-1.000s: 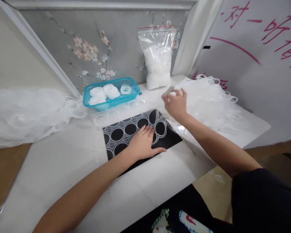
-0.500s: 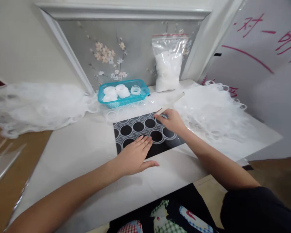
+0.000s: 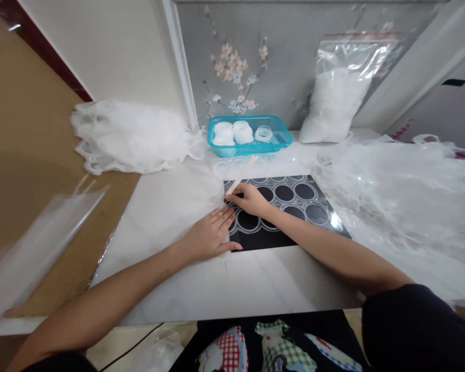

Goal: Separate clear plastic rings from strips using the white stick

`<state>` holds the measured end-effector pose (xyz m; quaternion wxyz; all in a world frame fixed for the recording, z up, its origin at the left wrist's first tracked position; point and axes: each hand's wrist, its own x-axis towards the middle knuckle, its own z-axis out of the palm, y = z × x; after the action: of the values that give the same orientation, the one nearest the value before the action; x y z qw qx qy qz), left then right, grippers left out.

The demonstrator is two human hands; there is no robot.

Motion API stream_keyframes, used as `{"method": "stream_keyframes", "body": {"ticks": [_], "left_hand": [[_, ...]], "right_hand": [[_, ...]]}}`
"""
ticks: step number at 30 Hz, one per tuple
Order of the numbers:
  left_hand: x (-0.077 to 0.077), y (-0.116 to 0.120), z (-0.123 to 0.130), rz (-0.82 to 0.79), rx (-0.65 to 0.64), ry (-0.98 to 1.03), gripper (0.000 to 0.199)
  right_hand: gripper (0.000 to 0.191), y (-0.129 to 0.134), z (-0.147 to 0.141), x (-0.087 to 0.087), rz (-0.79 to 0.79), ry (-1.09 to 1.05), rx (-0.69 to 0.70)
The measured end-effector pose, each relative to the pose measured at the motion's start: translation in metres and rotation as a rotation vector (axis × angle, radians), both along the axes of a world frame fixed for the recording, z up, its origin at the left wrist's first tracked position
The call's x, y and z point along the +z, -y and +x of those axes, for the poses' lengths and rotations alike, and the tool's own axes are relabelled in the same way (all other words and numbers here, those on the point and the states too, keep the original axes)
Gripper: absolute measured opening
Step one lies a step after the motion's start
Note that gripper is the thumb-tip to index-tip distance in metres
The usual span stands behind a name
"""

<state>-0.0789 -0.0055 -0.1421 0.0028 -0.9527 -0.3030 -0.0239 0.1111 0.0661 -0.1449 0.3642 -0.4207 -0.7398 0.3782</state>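
My right hand (image 3: 251, 200) pinches a thin pale flat stick (image 3: 235, 184), slanted up and to the right. It rests at the upper left corner of a black sheet (image 3: 263, 241) patterned with rows of pale rings around black circles. My left hand (image 3: 209, 235) lies flat with its fingers together and the thumb apart, pressing on the sheet's left edge and the white tabletop. Its fingertips are just below the right hand. Part of the ring pattern is hidden under my hands and right forearm.
Behind the sheet stands a blue basket (image 3: 225, 150) with white rolls and rings. A zip bag (image 3: 333, 103) of white material leans on the wall. Heaps of sheer white ringed material lie left (image 3: 135, 137) and right (image 3: 403, 191). Clear plastic (image 3: 50, 253) covers the brown surface at left.
My right hand has moved with the stick from the sheet's upper right to its upper left corner. My left hand has shifted to the left edge. The camera view has turned left.
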Motion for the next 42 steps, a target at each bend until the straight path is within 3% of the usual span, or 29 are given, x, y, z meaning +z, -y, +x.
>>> {"method": "stream_keyframes", "body": {"ticks": [10,24,28,35,38,42], "left_hand": [[-0.001,0.005,0.003,0.0,0.022,-0.003,0.092],[0.005,0.005,0.004,-0.024,0.041,-0.058,0.088],[0.007,0.004,0.004,-0.087,0.057,-0.025,0.086],[0.01,0.002,0.005,-0.268,0.074,0.148,0.105],[0.011,0.0,0.004,-0.295,0.072,0.189,0.106],[0.01,0.0,0.005,-0.27,0.074,0.184,0.11]], "right_hand": [[0.007,0.001,0.003,-0.013,0.009,-0.014,0.062],[0.005,0.001,0.001,-0.014,0.082,0.044,0.05],[0.007,0.003,0.001,-0.015,0.22,0.14,0.029],[0.023,0.013,0.003,-0.008,0.719,0.495,0.187],[0.023,0.012,0.001,-0.004,0.754,0.558,0.199],[0.023,0.01,0.001,-0.004,0.663,0.46,0.199]]}}
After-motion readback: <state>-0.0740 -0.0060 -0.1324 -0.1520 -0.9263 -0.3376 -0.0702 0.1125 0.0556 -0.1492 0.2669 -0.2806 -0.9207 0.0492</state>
